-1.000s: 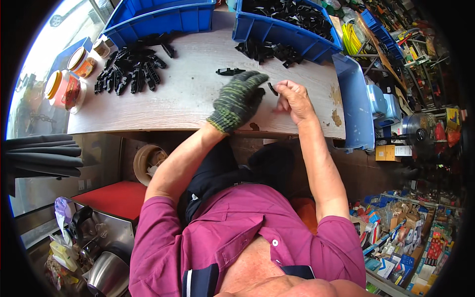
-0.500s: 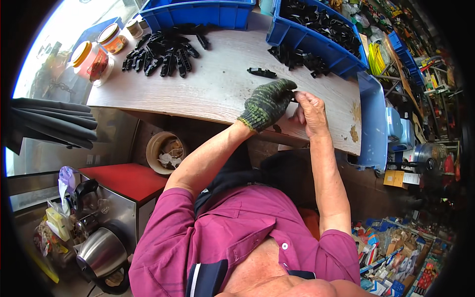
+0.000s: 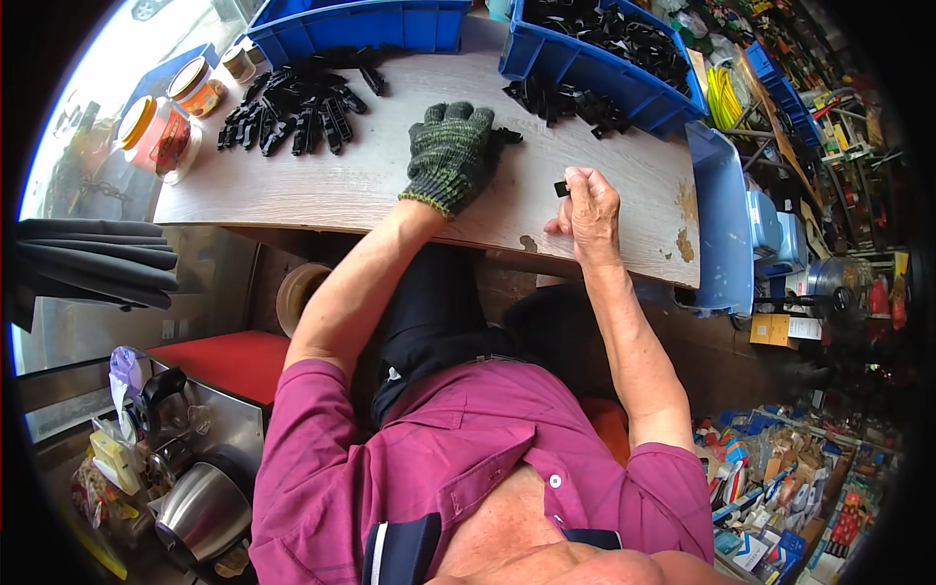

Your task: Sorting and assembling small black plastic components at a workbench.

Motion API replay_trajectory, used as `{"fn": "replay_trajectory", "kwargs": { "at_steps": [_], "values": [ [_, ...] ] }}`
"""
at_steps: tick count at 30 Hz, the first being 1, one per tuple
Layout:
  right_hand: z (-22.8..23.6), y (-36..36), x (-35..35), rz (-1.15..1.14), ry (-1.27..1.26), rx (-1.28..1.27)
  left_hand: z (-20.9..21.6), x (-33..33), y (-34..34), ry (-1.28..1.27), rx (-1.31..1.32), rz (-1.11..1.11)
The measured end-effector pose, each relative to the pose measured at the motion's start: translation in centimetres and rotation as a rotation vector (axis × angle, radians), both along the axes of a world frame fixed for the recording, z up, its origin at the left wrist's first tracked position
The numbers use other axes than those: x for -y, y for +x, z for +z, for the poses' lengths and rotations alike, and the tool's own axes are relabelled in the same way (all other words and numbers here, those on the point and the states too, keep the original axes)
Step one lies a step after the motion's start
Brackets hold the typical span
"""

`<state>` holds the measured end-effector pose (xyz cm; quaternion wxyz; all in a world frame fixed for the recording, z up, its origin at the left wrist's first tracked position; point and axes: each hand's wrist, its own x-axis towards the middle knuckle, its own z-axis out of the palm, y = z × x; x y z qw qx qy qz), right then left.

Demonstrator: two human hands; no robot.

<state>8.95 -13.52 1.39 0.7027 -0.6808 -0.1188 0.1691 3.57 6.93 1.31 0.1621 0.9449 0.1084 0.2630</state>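
My left hand [image 3: 448, 151], in a dark green knitted glove, is palm down over the wooden table [image 3: 370, 190], fingers stretched forward and slightly apart. Just beside its right edge lies a black plastic part [image 3: 507, 136], partly covered by the glove; whether the thumb touches it is hidden. My bare right hand [image 3: 593, 210] pinches a small black plastic piece [image 3: 562, 188] between thumb and fingertips, above the table's right side. Beyond the left hand is a pile of long black plastic parts [image 3: 292, 112]. A smaller heap of black pieces [image 3: 570, 105] lies on the right.
A blue crate [image 3: 361, 29] stands at the back, and another blue crate [image 3: 604, 83] full of black pieces at back right. Lidded jars [image 3: 156, 136] line the left edge. A blue bin [image 3: 726, 219] adjoins the right edge. A bucket [image 3: 297, 297] sits below the table.
My hands have come apart. The gloved left hand has moved left and forward to the lone black part; the right hand keeps a small black piece in its pinch. The view has shifted slightly.
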Motion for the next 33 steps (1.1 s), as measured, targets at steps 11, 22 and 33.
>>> {"fn": "replay_trajectory", "kwargs": {
  "at_steps": [11, 22, 33],
  "values": [
    [-0.4, 0.4, -0.3, -0.260, 0.020, 0.065, -0.6, 7.0, -2.2, -0.337, 0.182, -0.446],
    [-0.6, 0.3, 0.2, -0.104, -0.060, 0.120, 0.3, 7.4, -2.5, -0.247, 0.090, -0.358],
    [-0.7, -0.7, -0.2, 0.019, 0.081, 0.095, -0.5, 7.1, -2.8, -0.238, 0.193, -0.297]
  ]
}}
